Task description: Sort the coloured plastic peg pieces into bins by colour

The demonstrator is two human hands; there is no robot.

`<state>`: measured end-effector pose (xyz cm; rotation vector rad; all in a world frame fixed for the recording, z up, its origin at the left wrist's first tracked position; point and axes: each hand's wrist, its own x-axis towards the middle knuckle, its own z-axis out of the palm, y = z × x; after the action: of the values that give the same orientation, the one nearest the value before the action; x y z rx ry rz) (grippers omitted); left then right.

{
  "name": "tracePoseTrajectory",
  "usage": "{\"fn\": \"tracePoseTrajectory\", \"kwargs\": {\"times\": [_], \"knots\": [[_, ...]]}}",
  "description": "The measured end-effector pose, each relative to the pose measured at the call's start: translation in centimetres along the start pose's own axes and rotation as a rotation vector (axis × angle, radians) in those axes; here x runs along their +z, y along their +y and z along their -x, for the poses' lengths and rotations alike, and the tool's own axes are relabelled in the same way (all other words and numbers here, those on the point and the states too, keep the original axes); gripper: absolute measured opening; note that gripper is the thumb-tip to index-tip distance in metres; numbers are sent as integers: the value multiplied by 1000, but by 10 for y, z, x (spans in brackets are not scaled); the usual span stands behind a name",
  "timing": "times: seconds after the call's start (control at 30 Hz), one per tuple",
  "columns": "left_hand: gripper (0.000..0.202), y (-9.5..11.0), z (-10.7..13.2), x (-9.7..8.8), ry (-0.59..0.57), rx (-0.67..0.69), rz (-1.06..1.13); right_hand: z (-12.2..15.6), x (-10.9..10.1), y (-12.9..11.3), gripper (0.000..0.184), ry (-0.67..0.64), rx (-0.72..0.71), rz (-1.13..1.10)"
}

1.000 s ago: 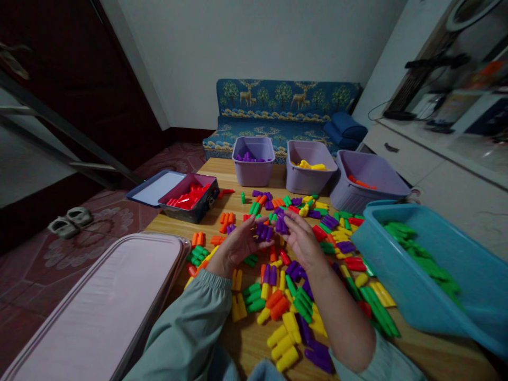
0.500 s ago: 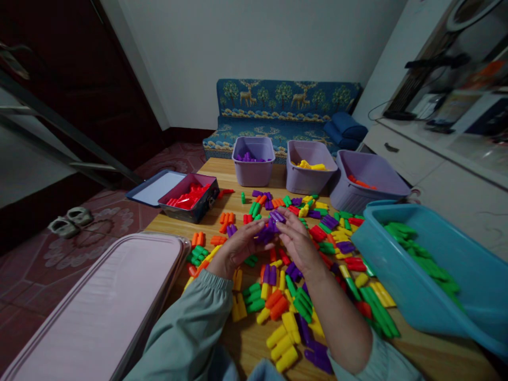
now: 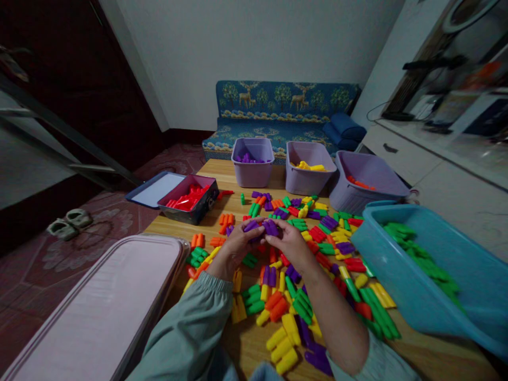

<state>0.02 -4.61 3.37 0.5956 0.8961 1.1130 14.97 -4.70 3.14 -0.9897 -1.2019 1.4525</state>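
My left hand (image 3: 235,247) and my right hand (image 3: 291,243) meet above the middle of the wooden table (image 3: 230,174), fingers curled round a bunch of purple plastic pieces (image 3: 262,227) held between them. Below and around the hands lie many loose pieces in yellow, green, orange, red and purple (image 3: 286,301). Both forearms reach in from the bottom edge, the left in a pale green sleeve.
Three lilac bins stand at the table's far edge: one with purple pieces (image 3: 253,161), one with yellow (image 3: 310,166), one with orange (image 3: 367,182). A blue tub (image 3: 428,264) holds green pieces at right, a dark tin (image 3: 190,197) red ones at left. A pink case (image 3: 99,312) lies near left.
The two hands have come together and lifted slightly away from me, gathering the purple pieces into one bunch between them.
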Motion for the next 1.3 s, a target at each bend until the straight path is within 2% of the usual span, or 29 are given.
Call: {"fn": "tracePoseTrajectory", "kwargs": {"times": [0.13, 0.23, 0.33, 0.57, 0.73, 0.97, 1.13, 1.3], "knots": [[37, -1, -1, -1, 35, 14, -57, -5, -7, 9, 40, 53, 15, 61], [44, -5, -4, -3, 40, 67, -150, -8, -14, 14, 33, 148, -88, 229], [55, -8, -6, -2, -5, 114, -239, -9, -18, 16, 22, 224, -188, 457], [72, -6, 0, 4, -103, 160, -414, -4, -14, 14, 19, 70, -214, 564], [69, -6, 0, 5, -151, 268, -489, -1, -9, 12, 26, -11, -289, 661], [64, -10, -2, 2, -242, 338, -565, -1, -9, 9, 26, 26, -305, 630], [58, -5, 1, 1, -169, 445, -759, -1, -10, 7, 27, 100, -285, 638], [56, -3, -1, -2, -113, 410, -749, 0, -7, 4, 21, 69, -220, 539]]}}
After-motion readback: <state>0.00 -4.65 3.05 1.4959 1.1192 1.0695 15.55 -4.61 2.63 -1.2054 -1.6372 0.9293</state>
